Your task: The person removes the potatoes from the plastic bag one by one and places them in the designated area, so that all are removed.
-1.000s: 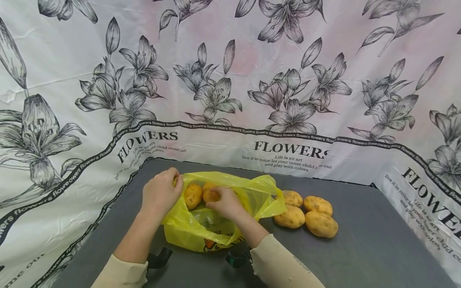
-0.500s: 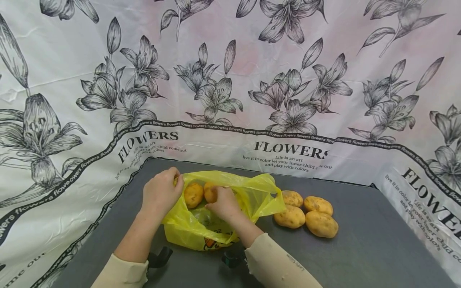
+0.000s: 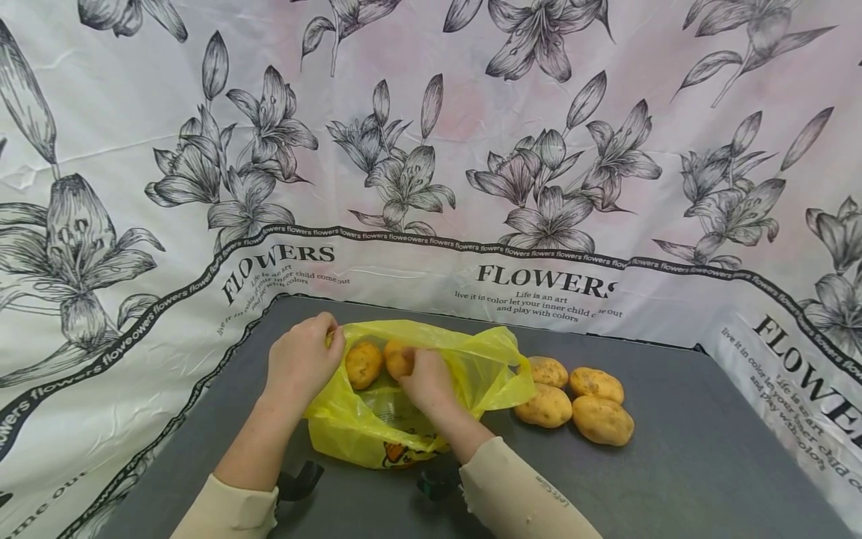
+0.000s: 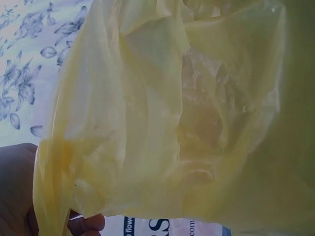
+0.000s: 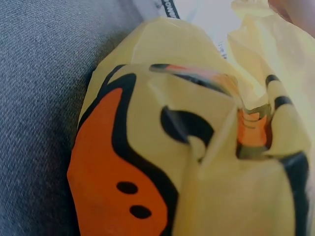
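Over on the left, a pale sleeve [image 3: 232,507] leads us up to the left hand [image 3: 304,352], fingers curled tight, and yes, they're gripping the edge of the yellow bag [image 3: 343,442]! We pick it up from the left wrist too: fingertips [image 4: 91,223] show just below the thin plastic. Into the bag we go, its mouth gaping toward us, and there's the first potato [image 3: 364,365] resting near that left edge. Just beside it, the second potato [image 3: 399,358], also inside, and here's the right hand [image 3: 431,382] reaching in against its right side. Are those fingers grasping it? We can't tell; the tips are hidden. Low on the bag's front we spot an orange-and-black print [image 5: 125,162]. Further right, four loose potatoes [image 3: 602,420] sit bunched in two pairs on the gray table [image 3: 707,464], the nearest ones right by the bag's rim.
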Action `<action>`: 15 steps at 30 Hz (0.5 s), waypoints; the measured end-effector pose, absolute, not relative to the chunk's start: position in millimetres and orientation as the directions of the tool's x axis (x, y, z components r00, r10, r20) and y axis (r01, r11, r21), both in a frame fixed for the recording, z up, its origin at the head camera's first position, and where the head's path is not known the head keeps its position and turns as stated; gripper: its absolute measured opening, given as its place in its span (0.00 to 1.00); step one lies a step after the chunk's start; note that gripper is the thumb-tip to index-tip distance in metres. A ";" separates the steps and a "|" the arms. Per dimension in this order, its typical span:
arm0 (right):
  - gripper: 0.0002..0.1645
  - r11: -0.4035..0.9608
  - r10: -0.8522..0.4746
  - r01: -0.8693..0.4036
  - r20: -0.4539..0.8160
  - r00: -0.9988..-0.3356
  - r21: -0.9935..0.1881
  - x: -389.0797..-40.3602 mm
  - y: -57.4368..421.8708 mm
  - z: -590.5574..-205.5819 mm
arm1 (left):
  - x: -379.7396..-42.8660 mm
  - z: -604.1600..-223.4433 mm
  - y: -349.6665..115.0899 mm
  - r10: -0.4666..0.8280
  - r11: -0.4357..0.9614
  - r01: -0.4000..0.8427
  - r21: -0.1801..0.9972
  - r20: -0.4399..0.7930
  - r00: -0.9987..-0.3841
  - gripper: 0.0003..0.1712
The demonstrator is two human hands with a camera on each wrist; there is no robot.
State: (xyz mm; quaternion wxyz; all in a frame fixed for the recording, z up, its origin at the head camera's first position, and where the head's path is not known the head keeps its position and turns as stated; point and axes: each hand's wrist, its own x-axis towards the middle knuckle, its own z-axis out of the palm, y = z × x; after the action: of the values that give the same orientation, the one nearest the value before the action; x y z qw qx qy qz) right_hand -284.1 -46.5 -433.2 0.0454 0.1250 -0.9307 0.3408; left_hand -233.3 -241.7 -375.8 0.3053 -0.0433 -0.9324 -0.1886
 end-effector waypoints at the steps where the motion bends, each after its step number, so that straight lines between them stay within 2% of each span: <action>1: 0.24 0.736 -0.200 -0.264 0.173 -0.964 -0.624 -284.3 -45.8 -433.0 | -233.1 -375.4 -241.5 -0.034 0.926 0.195 0.322 0.587 -0.809 0.07; 15: 0.23 0.725 -0.154 -0.238 0.185 -0.971 -0.646 -289.7 -44.6 -437.2 | -232.8 -376.1 -241.3 -0.019 0.928 0.200 0.315 0.574 -0.818 0.08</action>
State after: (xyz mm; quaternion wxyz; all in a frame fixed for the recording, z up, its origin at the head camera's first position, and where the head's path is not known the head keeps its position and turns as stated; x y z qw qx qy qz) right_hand -289.7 -44.6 -437.2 0.0591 0.1055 -0.9269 0.3554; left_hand -232.8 -241.3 -376.1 0.2974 -0.0484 -0.9356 -0.1839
